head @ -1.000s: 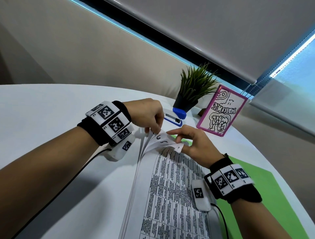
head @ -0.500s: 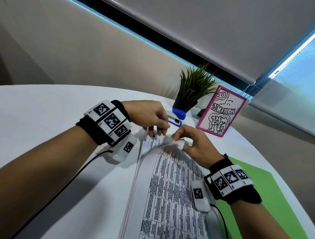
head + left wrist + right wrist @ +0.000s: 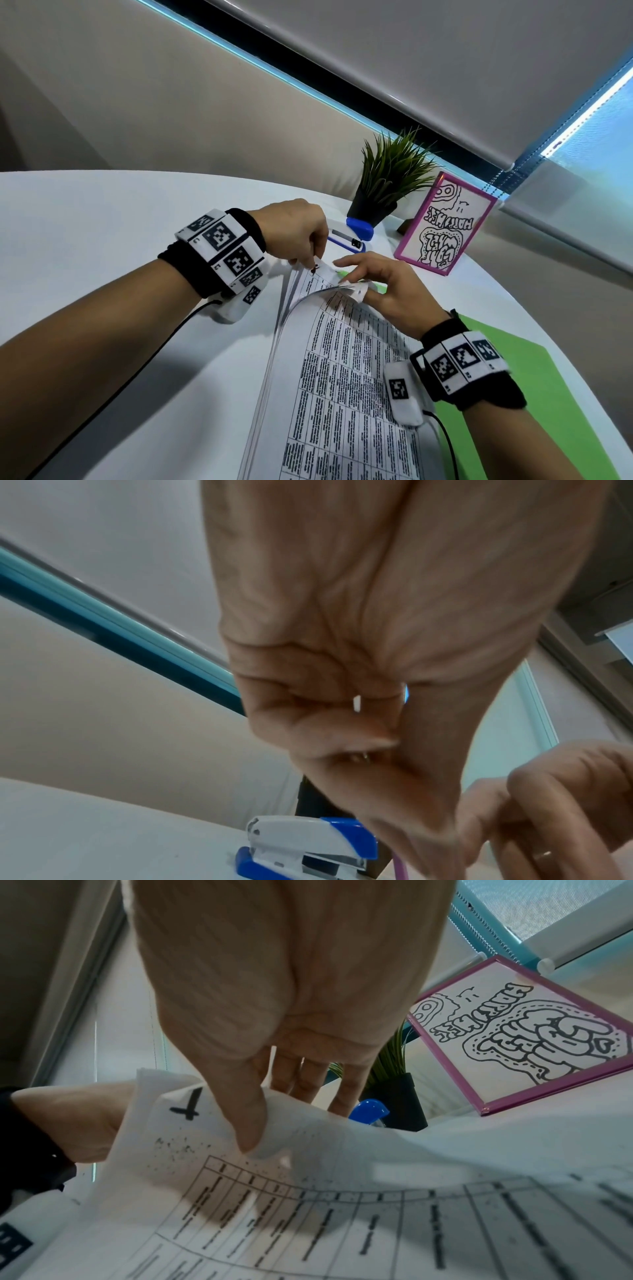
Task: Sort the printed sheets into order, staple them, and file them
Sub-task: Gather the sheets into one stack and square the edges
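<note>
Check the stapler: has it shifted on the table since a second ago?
No. The stapler sits in the same spot, right in front of the black plant pot, as in the earlier head views.

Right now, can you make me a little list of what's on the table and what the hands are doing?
papers: a stack of printed sheets lying on the white table, far corners lifted
left hand: left hand pinches the raised corners at the far end
right hand: right hand bends the top sheet's corner back, thumb pressing on it
mark: a handwritten mark near the corner of the sheet underneath
stapler: blue and white stapler beyond the hands, untouched
folder: green folder under the papers' right side
also there: potted plant, pink framed drawing
</note>
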Action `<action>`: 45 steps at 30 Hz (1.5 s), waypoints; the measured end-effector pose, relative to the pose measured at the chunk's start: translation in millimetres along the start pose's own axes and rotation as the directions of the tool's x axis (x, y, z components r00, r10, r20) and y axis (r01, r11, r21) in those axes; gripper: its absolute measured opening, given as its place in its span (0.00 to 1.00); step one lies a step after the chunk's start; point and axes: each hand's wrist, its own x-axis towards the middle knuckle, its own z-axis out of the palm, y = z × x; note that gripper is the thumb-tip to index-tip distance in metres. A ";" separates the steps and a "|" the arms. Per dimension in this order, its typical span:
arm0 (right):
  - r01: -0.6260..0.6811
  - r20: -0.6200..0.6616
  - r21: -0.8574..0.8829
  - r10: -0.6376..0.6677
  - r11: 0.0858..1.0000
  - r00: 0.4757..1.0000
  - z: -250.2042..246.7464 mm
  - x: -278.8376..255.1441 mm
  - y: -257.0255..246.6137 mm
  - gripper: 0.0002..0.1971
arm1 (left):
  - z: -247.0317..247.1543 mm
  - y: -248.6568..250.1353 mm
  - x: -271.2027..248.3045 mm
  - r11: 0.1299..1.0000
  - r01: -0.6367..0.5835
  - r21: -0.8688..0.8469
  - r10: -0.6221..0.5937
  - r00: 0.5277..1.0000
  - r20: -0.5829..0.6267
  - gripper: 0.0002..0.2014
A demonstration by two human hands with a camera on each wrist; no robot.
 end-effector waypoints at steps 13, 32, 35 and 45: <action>-0.031 -0.013 0.071 0.032 0.997 0.999 -2.2 -3.1 -2.6 0.14 | -0.1 -4.8 -2.9 0.999 0.038 0.027 -0.038 0.999 0.036 0.04; -0.041 -0.044 -0.062 0.039 0.997 0.998 -0.6 0.2 -8.6 0.11 | -5.7 6.1 -5.8 0.975 -0.092 -0.204 0.105 0.993 0.054 0.03; -0.054 -0.024 -0.067 0.052 0.996 0.998 -0.1 0.5 -7.1 0.13 | -6.8 5.9 -5.3 0.962 -0.096 -0.257 0.119 0.990 0.074 0.03; -0.037 -0.024 -0.016 0.037 0.999 0.999 -2.3 -2.0 -4.9 0.14 | -6.2 2.2 -5.0 0.998 0.038 -0.045 -0.036 0.998 0.056 0.06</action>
